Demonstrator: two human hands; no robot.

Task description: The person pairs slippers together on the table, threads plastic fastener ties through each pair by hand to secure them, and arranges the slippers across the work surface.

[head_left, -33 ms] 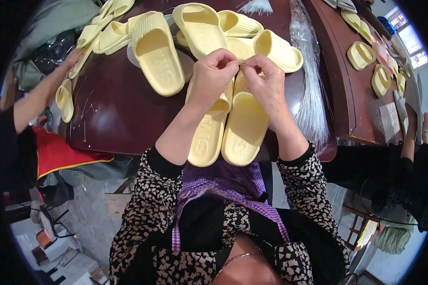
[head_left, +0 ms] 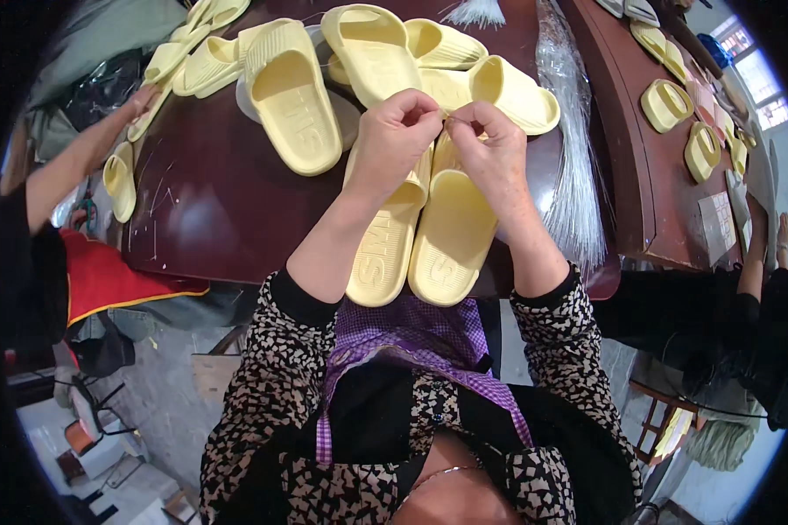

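A pair of pale yellow slide slippers lies side by side in front of me, the left slipper (head_left: 381, 249) and the right slipper (head_left: 451, 249), toes away from me. Over their straps my two hands meet, fingertips almost touching. My left hand (head_left: 394, 131) is closed in a pinch between thumb and forefinger. In a matching pinch, my right hand (head_left: 492, 149) faces it. Something very thin seems to lie between the fingertips, too small to name. The hands partly hide the straps.
More yellow slippers (head_left: 293, 109) lie on the dark red table (head_left: 201, 210). A bundle of clear plastic strands (head_left: 569, 175) lies to the right. At the left, another person's hand (head_left: 142, 101) touches a slipper. A second brown table (head_left: 626, 140) bears slippers too.
Both hands keep their pinch over the slippers. The whole scene has shifted only very slightly in the picture.
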